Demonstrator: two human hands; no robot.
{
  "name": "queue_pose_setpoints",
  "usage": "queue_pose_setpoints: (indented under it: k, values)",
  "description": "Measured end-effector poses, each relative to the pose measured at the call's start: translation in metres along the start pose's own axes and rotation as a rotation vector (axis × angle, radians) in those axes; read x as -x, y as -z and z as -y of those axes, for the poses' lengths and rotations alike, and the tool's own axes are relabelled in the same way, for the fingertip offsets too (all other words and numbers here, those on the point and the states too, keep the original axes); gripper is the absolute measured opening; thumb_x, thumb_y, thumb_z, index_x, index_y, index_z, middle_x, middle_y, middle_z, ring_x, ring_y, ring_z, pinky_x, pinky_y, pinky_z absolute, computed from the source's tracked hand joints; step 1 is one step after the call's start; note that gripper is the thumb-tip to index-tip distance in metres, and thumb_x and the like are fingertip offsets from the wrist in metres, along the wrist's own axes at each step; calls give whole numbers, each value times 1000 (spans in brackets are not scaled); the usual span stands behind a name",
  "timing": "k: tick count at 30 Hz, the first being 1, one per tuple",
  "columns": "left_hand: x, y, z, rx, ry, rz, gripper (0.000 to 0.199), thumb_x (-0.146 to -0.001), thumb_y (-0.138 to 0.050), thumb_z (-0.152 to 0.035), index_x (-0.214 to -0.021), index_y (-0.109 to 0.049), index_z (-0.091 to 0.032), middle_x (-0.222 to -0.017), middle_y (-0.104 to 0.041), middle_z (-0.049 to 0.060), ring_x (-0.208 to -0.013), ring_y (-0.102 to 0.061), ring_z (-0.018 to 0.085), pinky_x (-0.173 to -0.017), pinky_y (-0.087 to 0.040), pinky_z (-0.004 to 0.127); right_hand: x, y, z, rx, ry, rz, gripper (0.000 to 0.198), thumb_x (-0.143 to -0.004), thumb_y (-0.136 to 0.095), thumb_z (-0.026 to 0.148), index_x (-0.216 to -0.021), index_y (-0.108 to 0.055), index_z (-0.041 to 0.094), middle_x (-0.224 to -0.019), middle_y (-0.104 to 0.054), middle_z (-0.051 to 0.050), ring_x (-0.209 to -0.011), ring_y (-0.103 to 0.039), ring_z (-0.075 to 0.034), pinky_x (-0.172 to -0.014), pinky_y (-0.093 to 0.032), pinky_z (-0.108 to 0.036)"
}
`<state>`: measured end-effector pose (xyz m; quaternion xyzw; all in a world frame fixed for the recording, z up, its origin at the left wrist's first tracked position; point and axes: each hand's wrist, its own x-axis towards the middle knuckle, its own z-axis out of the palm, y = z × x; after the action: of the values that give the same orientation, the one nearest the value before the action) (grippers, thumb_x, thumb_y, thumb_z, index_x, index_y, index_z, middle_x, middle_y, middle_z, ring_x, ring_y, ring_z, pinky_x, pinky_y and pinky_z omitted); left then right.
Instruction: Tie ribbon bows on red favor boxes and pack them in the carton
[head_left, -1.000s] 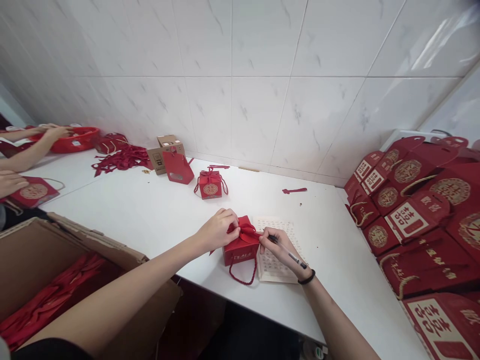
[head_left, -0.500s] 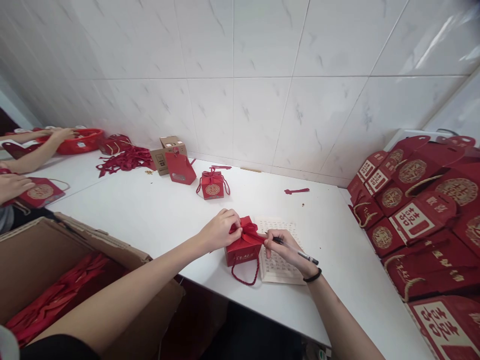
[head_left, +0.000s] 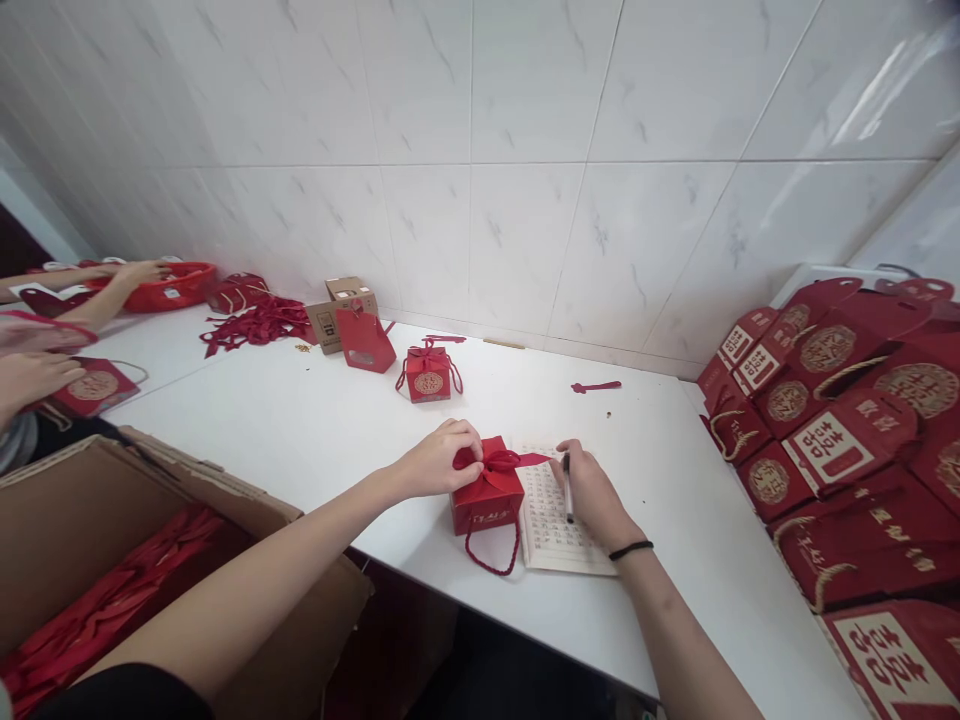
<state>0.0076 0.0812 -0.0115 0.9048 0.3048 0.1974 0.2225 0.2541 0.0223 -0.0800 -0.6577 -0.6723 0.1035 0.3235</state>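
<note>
The left hand (head_left: 441,461) pinches the left side of a red bow (head_left: 501,463) atop a red gift box (head_left: 487,505), just below the frame's centre, presumably steadying knot and box at once. The right hand (head_left: 592,492) is closed around a black pen (head_left: 568,492), and its fingertips seem to pinch the end of a ribbon tail (head_left: 533,459); the tail runs straight between the 2 hands, so it is likely drawn taut. The box sits flat on the white table (head_left: 337,425), its cord handle (head_left: 491,570) drooping in front, with a sheet of writing (head_left: 551,552) just beside it, below the right hand. Farther out, 1 more red box (head_left: 430,382) stands at upper centre, a ribbon heap (head_left: 266,323) lies at upper left, and stacked red boxes (head_left: 832,445) fill the right edge, probably kept aside from the handwork.
</note>
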Motion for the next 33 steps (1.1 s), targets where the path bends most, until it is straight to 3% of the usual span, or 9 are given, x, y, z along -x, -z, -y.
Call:
queue_pose_setpoints:
  k: [3,5,9,13,16,26,33]
  values:
    - [-1,-1,1,0,12,0,8,-76,-54,-26,-76,-58,-19,-92,-58,4,-93,-52,19,-85,-45,34,0,-5,-4,108,70,27,28,-83,-35,8,-101,-56,15,-83,-55,-11,-85,-50,-26,-72,-41,-35]
    - [-1,-2,2,-3,15,-1,9,-77,-54,-27,-75,-58,-19,-92,-58,4,-92,-52,19,-84,-45,34,-1,-6,-2,94,62,-11,34,-83,-34,8,-107,-56,16,-88,-55,-12,-88,-49,-26,-75,-41,-36]
    - [-2,-3,2,-3,1,-4,9,-79,-53,-26,-75,-56,-19,-91,-58,4,-92,-51,19,-83,-44,33,-3,-4,10,-289,7,-36,31,-93,-35,37,-102,-58,18,-99,-58,-10,-96,-51,-25,-83,-42,-39]
    - [-4,-4,-3,-37,29,0,11,-75,-59,-26,-71,-54,-18,-87,-57,3,-88,-49,19,-80,-43,32,0,-5,24,-764,-18,140,56,-92,-27,60,-87,-61,17,-87,-63,-9,-83,-57,-22,-74,-45,-35]
    - [-4,-6,-6,-63,61,-10,14,-78,-59,-29,-71,-52,-18,-85,-56,3,-87,-48,19,-77,-43,32,0,-6,29,-922,-11,145,56,-86,-36,66,-77,-60,16,-77,-62,-8,-77,-57,-20,-70,-45,-32]
    - [-4,-8,-3,-50,40,-23,13,-83,-54,-28,-75,-53,-17,-88,-56,3,-89,-47,19,-79,-41,31,-1,-6,37,-1008,-196,103,45,-75,-60,59,-66,-54,16,-60,-55,-1,-59,-50,-13,-60,-42,-25]
    - [-3,-8,-3,-23,38,-13,10,-83,-53,-27,-77,-54,-18,-89,-56,3,-90,-47,19,-80,-41,32,0,-9,43,-1072,-235,112,46,-72,-63,61,-77,-52,17,-62,-56,0,-55,-51,-12,-55,-41,-25]
